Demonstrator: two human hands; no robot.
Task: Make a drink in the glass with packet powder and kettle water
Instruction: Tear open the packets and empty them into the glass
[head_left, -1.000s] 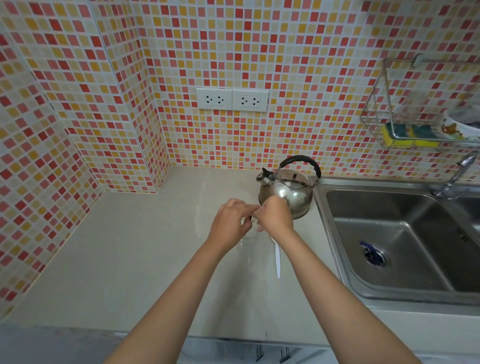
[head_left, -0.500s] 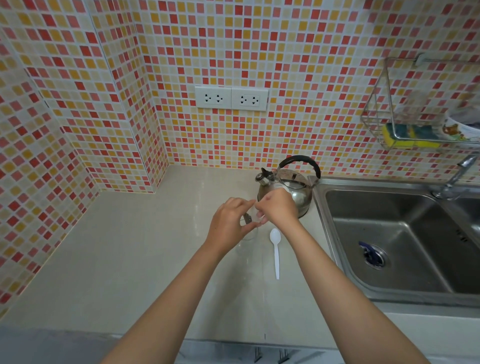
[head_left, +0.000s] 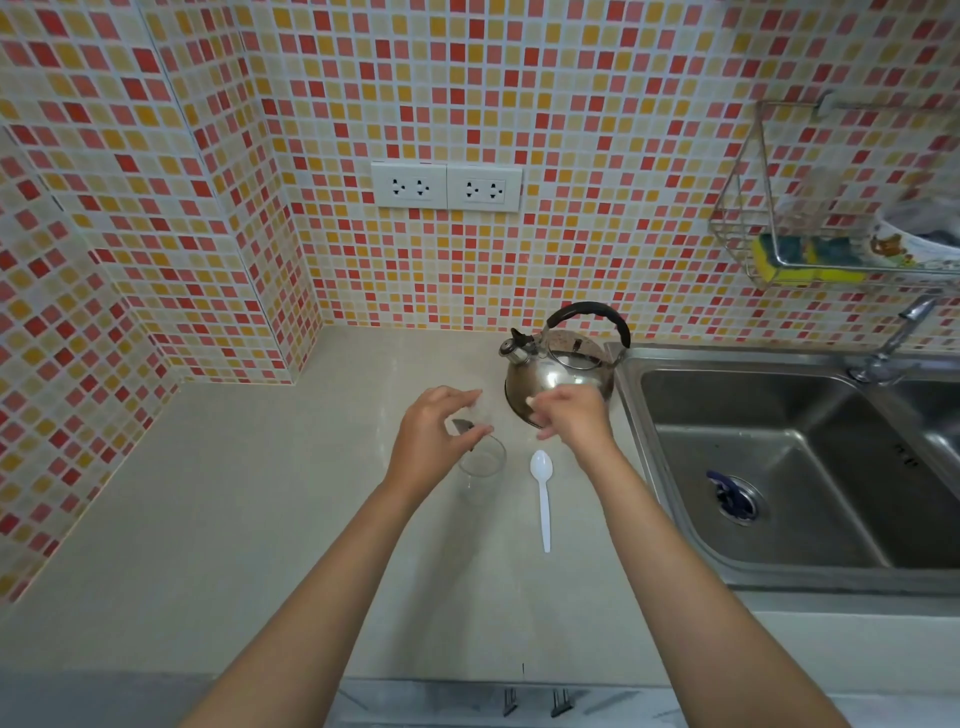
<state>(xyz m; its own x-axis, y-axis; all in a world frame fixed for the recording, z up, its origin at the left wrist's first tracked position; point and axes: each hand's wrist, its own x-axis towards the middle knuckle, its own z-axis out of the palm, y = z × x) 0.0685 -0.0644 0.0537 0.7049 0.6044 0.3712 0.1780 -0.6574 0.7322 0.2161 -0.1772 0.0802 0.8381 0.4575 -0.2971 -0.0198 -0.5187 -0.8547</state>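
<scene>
Your left hand (head_left: 434, 441) pinches the packet (head_left: 464, 427) over the glass (head_left: 481, 462), right hand (head_left: 569, 413) loosely open; kettle (head_left: 558, 376) water and stirring with the spoon (head_left: 543, 493) remain.

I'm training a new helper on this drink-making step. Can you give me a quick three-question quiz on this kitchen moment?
1. True or false: the white spoon stands in the glass.
2. Which hand holds the packet over the glass? A left hand B right hand
3. Fill in: the kettle stands on the counter just left of the ____.

Key: 1 false, it lies on the counter beside the glass. 2 A, the left hand. 3 sink.
</scene>
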